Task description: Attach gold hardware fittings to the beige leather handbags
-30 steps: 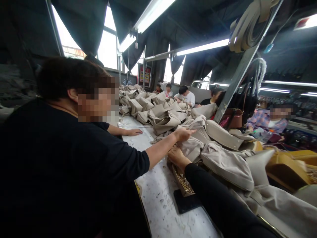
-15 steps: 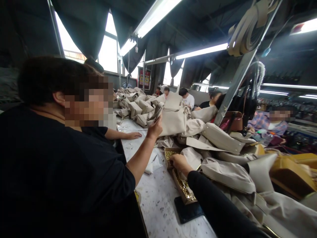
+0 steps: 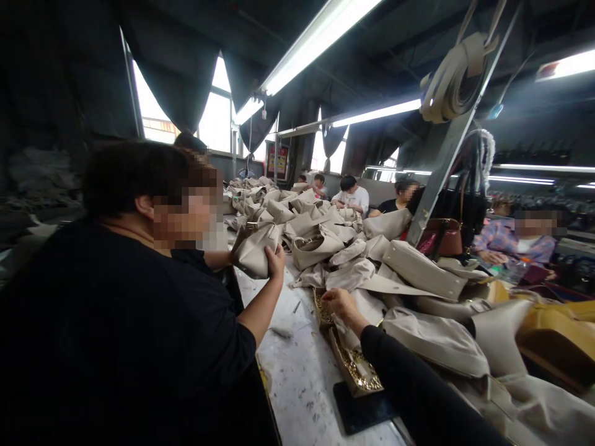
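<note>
My right hand (image 3: 338, 301), at the end of a black sleeve, reaches forward over the long white speckled tabletop (image 3: 302, 378) and sits at the far end of a shallow open cardboard tray of small gold-coloured metal fittings (image 3: 357, 370). The fingers curl down into the fittings, but I cannot tell whether the grip is closed on any piece or only touching the heap. My left hand is out of view.

A flat black rectangular pad (image 3: 365, 410) lies on the tabletop just in front of the tray's near end. Right of the tray, and touching it, is a heap of beige leather handbags and loose beige panels (image 3: 418, 272), running on down the middle of the tabletop.

Close on my left sits a co-worker in a black short-sleeved top (image 3: 116, 334). That person's hand (image 3: 275, 261) is raised above the tabletop, clamped on a small beige leather handbag (image 3: 255, 251). More people sit at the far end of the row, under long fluorescent tube lights (image 3: 320, 37).
</note>
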The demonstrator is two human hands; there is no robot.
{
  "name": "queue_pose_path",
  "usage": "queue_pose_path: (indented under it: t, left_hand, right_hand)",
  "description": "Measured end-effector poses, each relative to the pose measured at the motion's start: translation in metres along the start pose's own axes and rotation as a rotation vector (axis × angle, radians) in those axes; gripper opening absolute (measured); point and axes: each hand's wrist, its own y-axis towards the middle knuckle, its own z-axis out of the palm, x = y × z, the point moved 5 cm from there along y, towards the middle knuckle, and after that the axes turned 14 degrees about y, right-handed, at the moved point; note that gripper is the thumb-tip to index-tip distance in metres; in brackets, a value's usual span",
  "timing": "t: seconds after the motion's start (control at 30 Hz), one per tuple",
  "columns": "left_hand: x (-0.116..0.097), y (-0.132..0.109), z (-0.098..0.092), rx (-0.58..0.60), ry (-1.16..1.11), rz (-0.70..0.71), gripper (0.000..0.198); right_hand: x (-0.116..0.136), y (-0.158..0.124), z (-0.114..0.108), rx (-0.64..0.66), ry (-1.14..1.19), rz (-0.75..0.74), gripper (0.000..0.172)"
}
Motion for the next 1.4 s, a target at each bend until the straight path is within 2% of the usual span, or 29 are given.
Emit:
queue_pose_path:
  t: [0.07,0.1,0.17,0.2,0.27,0.33,0.37,0.4,0.47,0.57,0.67,0.77,0.87,0.97,1.07,1.2,1.4]
  left_hand:
    - [-0.012,-0.033,0.014,0.170,0.040,0.003,0.034]
    - [-0.017,-0.058,0.028,0.274,0.055,0.005,0.032]
    - [-0.019,-0.126,0.062,0.494,0.073,-0.009,0.029]
    - [-0.017,-0.166,0.082,0.604,0.080,-0.031,0.020]
    - [-0.012,-0.251,0.117,0.815,0.072,-0.062,0.018]
    - [-0.008,-0.323,0.141,1.010,0.059,-0.110,0.011]
    - [-0.007,-0.348,0.148,1.078,0.051,-0.130,0.007]
    - [-0.006,-0.364,0.152,1.093,0.047,-0.139,0.004]
    - [-0.004,-0.372,0.158,1.047,0.054,-0.156,0.009]
    - [0.002,-0.365,0.166,0.988,0.087,-0.249,0.012]
    - [-0.001,-0.366,0.172,0.941,0.090,-0.338,0.015]
    - [-0.010,-0.378,0.174,0.910,0.057,-0.385,0.020]
    - [-0.015,-0.391,0.176,0.907,0.063,-0.420,0.020]
    - [-0.018,-0.399,0.179,0.866,0.084,-0.424,0.019]
    - [-0.025,-0.406,0.182,0.867,0.109,-0.374,0.020]
    - [-0.040,-0.413,0.186,0.855,0.185,-0.287,0.022]
    - [-0.060,-0.419,0.191,0.830,0.333,-0.086,0.016]
  right_hand:
    - [0.019,-0.004,-0.012,0.001,0.109,-0.042,0.022]
    - [0.030,-0.008,-0.019,0.002,0.169,-0.068,0.023]
    - [0.050,-0.023,-0.039,-0.002,0.300,-0.126,0.024]
    - [0.059,-0.035,-0.051,-0.010,0.370,-0.157,0.025]
    - [0.070,-0.070,-0.080,-0.051,0.504,-0.205,0.027]
    - [0.075,-0.117,-0.114,-0.126,0.612,-0.222,0.028]
    - [0.076,-0.144,-0.131,-0.170,0.654,-0.222,0.029]
    - [0.078,-0.173,-0.147,-0.216,0.701,-0.243,0.029]
    - [0.085,-0.235,-0.176,-0.315,0.841,-0.366,0.024]
    - [0.079,-0.320,-0.192,-0.553,0.979,-0.359,0.017]
    - [0.055,-0.386,-0.172,-0.734,1.030,-0.264,0.012]
    - [0.019,-0.426,-0.130,-0.851,1.067,-0.154,0.009]
    - [-0.009,-0.448,-0.089,-0.970,1.126,-0.066,0.009]
    - [-0.019,-0.457,-0.068,-1.042,1.138,-0.071,0.009]
    - [-0.025,-0.460,-0.058,-1.078,1.198,-0.077,0.008]
    - [-0.037,-0.460,-0.048,-1.146,1.400,-0.007,0.014]
    - [-0.041,-0.458,-0.037,-1.082,1.690,0.033,0.023]
